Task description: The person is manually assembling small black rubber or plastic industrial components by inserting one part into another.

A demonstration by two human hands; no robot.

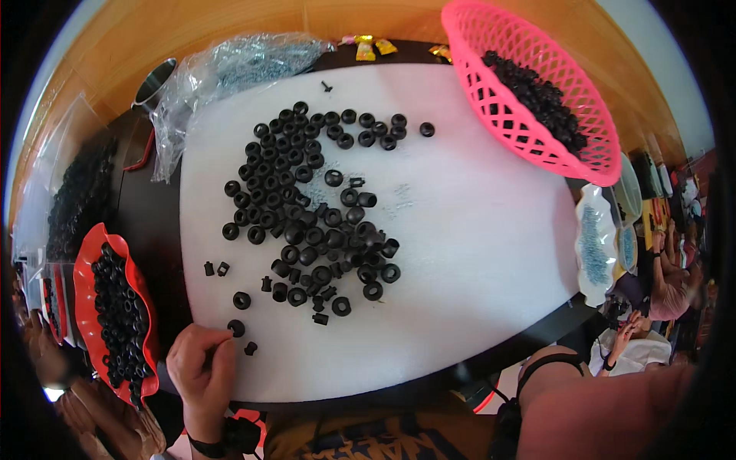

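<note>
Fingers of our left hand (pixel 201 362) pinch one small black rubber ring (pixel 236 327) at the near-left edge of the wide white foam mat (pixel 475 253). We cannot tell our right hand's state. Beyond: pink plastic lattice basket (pixel 491 46), red wavy-rimmed dish (pixel 88 264), heap of black rubber grommets (pixel 314 215).

Our left hand (pixel 201 366) rests on the near-left corner of the mat (pixel 491 253); one ring (pixel 236 327) touches its fingertips, a small plug (pixel 251 348) just right. Ring pile (pixel 314 222) beyond-right; tray of rings (pixel 115 322) left; basket (pixel 537 92) far beyond-right.
</note>
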